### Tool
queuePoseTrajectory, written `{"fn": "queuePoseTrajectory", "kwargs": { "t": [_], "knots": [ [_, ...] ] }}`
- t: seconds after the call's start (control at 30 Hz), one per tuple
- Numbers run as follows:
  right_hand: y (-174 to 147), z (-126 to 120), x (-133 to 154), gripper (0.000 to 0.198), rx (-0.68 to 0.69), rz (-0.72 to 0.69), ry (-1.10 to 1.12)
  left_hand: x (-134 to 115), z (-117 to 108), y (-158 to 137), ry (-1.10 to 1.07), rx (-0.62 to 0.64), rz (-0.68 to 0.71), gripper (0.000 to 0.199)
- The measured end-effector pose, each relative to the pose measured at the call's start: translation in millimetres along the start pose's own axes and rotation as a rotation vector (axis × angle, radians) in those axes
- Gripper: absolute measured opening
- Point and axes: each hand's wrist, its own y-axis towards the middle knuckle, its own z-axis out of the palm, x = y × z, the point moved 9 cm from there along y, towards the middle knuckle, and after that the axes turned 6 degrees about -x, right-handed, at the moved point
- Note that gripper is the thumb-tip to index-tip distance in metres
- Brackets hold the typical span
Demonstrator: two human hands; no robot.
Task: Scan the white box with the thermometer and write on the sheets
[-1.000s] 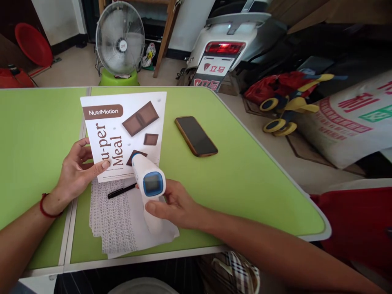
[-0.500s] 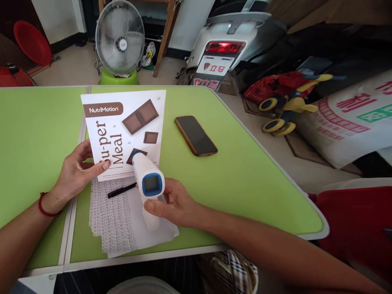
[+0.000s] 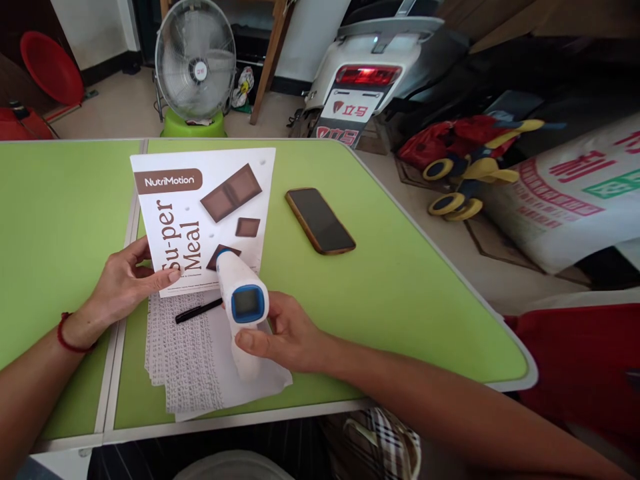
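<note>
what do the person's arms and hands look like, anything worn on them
Both arms are bare, with no sleeves in view. The left hand has a thin red string bracelet around its wrist. The right hand wears nothing: no ring, watch or glove shows on either hand.

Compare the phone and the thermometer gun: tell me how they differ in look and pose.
The phone is dark, flat and slab-shaped with a brownish rim; the thermometer gun is white and bulky with a blue-framed screen. The phone lies untouched on the green table; the thermometer gun is gripped in the right hand, its nose aimed at the NutriMotion packet that the left hand steadies. Both have unlit screens.
</note>
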Motion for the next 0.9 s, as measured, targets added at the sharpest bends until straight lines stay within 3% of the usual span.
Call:
{"fn": "queuePoseTrajectory", "kwargs": {
  "t": [0.27,0.43,0.57,0.67,0.8,0.9],
  "knots": [
    [0,-1,-2,0.034,0.016,0.022,0.017,5,-2,-2,-0.039,-0.039,-0.019,0.045],
    [-3,-16,10,0.033,-0.027,-0.120,0.003,4,-3,-4,-0.112,-0.077,-0.013,0.044],
    [4,-59,5,0.032,-0.295,-0.228,-0.351,0,-14,1,-0.188,-0.166,0.061,0.047],
    [11,-84,-3,0.050,-0.444,-0.359,-0.668,3,-27,7,-0.139,-0.251,0.086,0.051],
    [16,-103,-14,0.039,-0.541,-0.447,-0.860,7,-34,12,-0.065,-0.270,0.089,0.056],
    [15,-101,-8,0.029,-0.532,-0.498,-0.905,7,-33,12,-0.038,-0.270,0.098,0.059]
  ]
}}
